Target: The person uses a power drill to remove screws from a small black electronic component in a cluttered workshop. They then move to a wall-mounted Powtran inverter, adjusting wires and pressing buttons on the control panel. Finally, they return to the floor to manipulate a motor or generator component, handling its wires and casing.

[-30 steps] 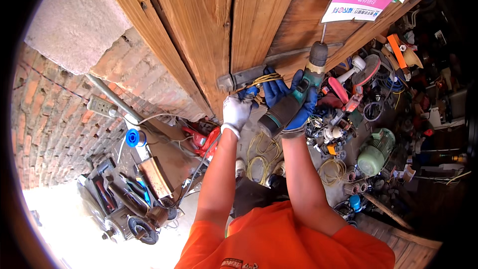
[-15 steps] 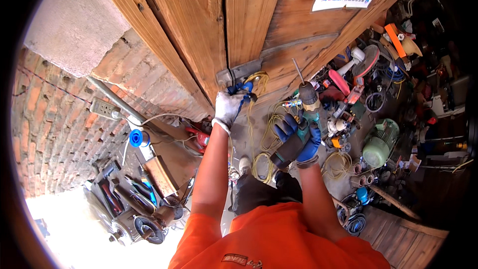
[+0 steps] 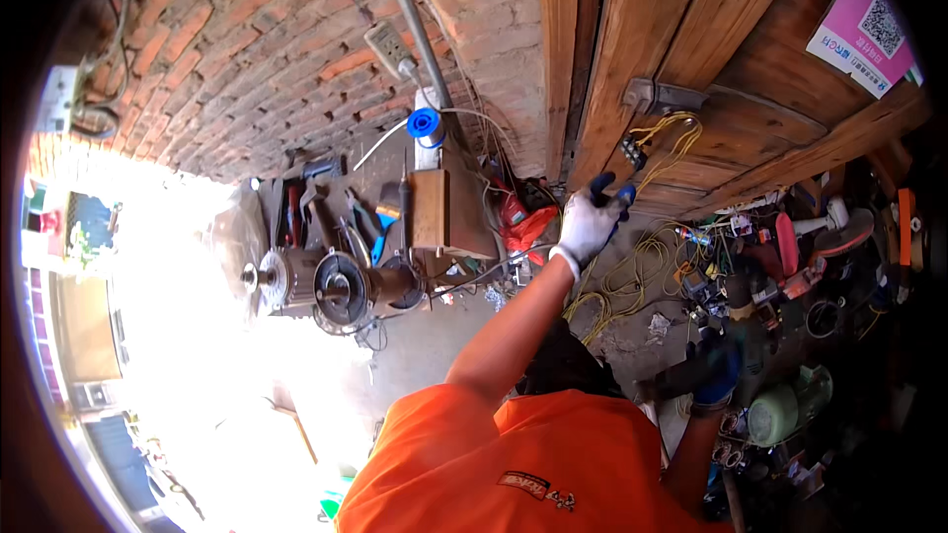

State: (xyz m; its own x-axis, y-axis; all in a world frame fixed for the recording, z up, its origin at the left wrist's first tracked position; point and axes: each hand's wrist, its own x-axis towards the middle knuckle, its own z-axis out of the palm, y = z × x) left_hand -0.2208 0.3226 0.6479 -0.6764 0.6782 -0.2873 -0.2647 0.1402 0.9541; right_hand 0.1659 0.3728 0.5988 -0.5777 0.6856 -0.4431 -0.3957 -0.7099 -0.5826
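Observation:
My left hand (image 3: pixel 585 225), in a white glove with blue-coated fingers, is raised in front of the wooden door (image 3: pixel 632 49). Its fingers are apart and I see nothing held in them. Just above it a metal latch (image 3: pixel 667 97) is fixed to the door, with a loop of yellow cord (image 3: pixel 681 143) and a small dark piece hanging beside it. At the lower right, in shade, my right hand (image 3: pixel 719 367) in a blue glove is closed round a cordless drill (image 3: pixel 681 378). The drill's chuck end points away from me; its bit is hard to make out.
On the left, a bench holds an electric motor part (image 3: pixel 341 291), a blue-handled brush (image 3: pixel 383 227) and other tools. A blue spool (image 3: pixel 425 126) stands by the brick wall (image 3: pixel 247 69). Yellow cord (image 3: pixel 627 281) lies on the floor; a green motor (image 3: pixel 790 410) sits among clutter at right.
The view has swung left, so the door and clutter now lie further right. My left hand has come away from the latch and cord. The right hand keeps the drill, now lower and in shade.

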